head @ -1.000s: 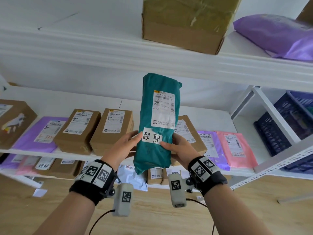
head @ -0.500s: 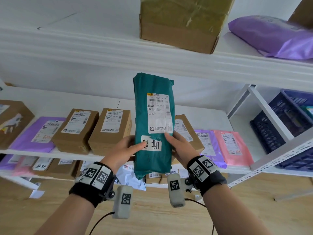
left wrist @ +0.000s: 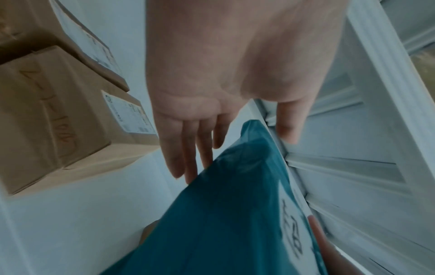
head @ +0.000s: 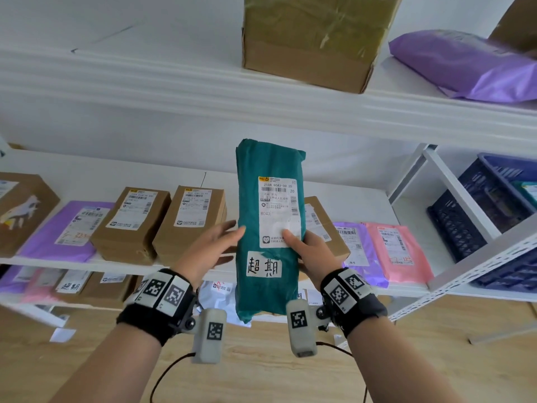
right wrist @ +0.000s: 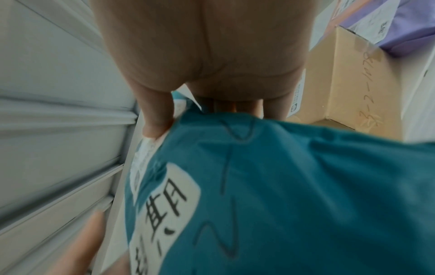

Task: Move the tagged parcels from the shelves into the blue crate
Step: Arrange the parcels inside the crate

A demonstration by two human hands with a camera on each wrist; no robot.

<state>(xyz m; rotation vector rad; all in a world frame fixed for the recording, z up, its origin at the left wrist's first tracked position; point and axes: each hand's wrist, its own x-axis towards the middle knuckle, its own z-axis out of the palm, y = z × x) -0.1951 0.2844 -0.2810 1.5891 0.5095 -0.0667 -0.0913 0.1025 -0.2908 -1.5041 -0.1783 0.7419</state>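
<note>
Right hand (head: 312,254) pinches the teal poly-mailer parcel (head: 268,228), upright before the middle shelf (head: 363,196); left hand (head: 209,248) is spread, fingertips alongside. Soft, probably light, slick film: grip mid-body. Blue crate (head: 488,216) stands far right.

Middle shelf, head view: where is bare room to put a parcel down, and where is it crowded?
Bare white board lies behind the front row of the middle shelf, up to the wall, and at its right end between the pink mailer and the blue crate. The front edge is crowded: cardboard boxes and purple mailers lie close together.
</note>
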